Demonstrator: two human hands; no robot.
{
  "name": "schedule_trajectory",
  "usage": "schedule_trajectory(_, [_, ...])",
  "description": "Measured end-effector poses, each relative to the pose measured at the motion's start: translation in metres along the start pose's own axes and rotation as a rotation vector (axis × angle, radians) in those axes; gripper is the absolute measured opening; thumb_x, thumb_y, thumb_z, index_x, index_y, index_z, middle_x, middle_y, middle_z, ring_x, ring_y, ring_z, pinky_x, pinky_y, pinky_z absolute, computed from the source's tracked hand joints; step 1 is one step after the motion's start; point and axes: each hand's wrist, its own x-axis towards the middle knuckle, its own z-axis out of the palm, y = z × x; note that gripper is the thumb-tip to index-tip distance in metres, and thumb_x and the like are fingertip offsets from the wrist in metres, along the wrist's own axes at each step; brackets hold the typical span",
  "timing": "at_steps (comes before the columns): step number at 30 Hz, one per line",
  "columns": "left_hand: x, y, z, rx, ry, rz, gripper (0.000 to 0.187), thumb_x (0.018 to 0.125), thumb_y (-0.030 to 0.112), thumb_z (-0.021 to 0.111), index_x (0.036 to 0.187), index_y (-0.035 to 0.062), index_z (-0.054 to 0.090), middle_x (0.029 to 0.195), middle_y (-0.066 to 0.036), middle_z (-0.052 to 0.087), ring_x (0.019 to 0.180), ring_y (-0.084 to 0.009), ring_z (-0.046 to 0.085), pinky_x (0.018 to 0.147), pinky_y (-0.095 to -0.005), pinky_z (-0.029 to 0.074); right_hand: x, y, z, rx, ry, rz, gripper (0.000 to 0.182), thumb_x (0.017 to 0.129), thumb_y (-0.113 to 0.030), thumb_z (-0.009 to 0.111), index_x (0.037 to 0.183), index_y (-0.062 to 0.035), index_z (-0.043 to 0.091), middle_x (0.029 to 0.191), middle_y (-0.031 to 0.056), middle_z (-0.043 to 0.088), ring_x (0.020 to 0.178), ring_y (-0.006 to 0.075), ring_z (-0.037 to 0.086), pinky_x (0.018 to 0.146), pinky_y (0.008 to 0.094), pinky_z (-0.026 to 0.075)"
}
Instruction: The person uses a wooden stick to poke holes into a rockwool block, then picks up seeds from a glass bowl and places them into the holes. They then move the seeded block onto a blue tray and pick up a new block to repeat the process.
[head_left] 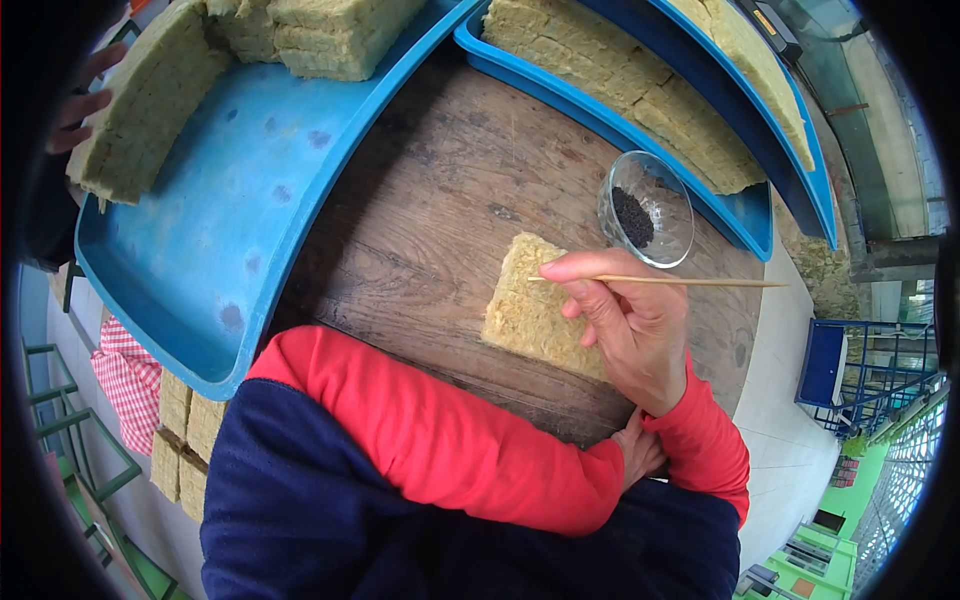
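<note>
My right hand [635,340] pinches a thin wooden skewer [720,282] between thumb and fingers. The skewer's pale tip points left, over a yellowish rockwool slab [520,310] lying on the wooden table. My curled fingers hover at the slab's right side and hide part of it. Crossing in front of my body, my left arm brings my left hand [640,455] to the cuff of my right red sleeve [705,440], where its fingers close on the fabric. Beyond my right hand stands a clear glass bowl [672,215] with small black seeds [633,217] inside.
A blue tray [225,200] with rockwool blocks [335,35] is at the left; another person's hand [85,105] is beside it. More blue trays [610,125] with rockwool stand at the back right. Further blocks [185,440] sit low at the left, near a red checked cloth [128,380].
</note>
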Motion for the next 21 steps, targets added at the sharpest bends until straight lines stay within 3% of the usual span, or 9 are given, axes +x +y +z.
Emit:
schedule_trajectory(2, [-0.002,0.006,-0.007,-0.029,0.002,-0.006,0.058,0.099,0.041,0.047,0.147,0.0129,0.032,0.154,-0.010,0.027,0.137,-0.0266,0.036,0.106,-0.0388,0.043,0.000,0.000,0.001,0.007,-0.004,0.006,0.013,0.090,-0.004,0.062,0.099,-0.0068,0.071,0.081,0.0071,0.068,0.060,0.0138,0.064,0.053,0.0247,0.048])
schedule_trajectory(5, [0.030,0.023,0.013,0.170,-0.032,0.071,0.059,0.098,0.041,0.048,0.147,0.0126,0.032,0.153,-0.010,0.027,0.137,-0.0266,0.036,0.106,-0.0391,0.042,0.000,0.000,0.001,0.004,0.011,0.017,0.014,0.089,-0.003,0.061,0.099,-0.0062,0.071,0.082,0.0076,0.069,0.061,0.0140,0.064,0.053,0.0248,0.048])
schedule_trajectory(11, [0.195,0.078,0.176,0.569,-0.095,0.223,0.062,0.096,0.042,0.050,0.147,0.0121,0.032,0.151,-0.010,0.028,0.136,-0.0268,0.036,0.107,-0.0397,0.040,0.001,-0.002,0.000,-0.001,-0.001,0.028,0.012,0.089,-0.003,0.063,0.097,-0.0037,0.071,0.082,0.0087,0.069,0.061,0.0147,0.063,0.054,0.0255,0.048])
schedule_trajectory(13, [0.224,0.107,0.232,0.701,-0.116,0.276,0.063,0.095,0.042,0.051,0.147,0.0120,0.032,0.151,-0.010,0.028,0.135,-0.0268,0.036,0.107,-0.0399,0.040,0.001,0.001,-0.001,-0.022,-0.051,-0.029,0.015,0.095,-0.006,0.057,0.102,-0.0036,0.070,0.093,0.0056,0.068,0.064,0.0057,0.059,0.047,0.0163,0.044])
schedule_trajectory(21, [0.244,0.093,0.219,1.237,-0.200,0.479,0.066,0.093,0.042,0.053,0.147,0.0113,0.031,0.148,-0.011,0.030,0.134,-0.0270,0.035,0.108,-0.0407,0.037,0.000,0.000,-0.001,0.105,0.016,0.039,0.015,0.096,-0.005,0.056,0.101,-0.0015,0.069,0.094,0.0078,0.067,0.064,0.0065,0.059,0.046,0.0169,0.045])
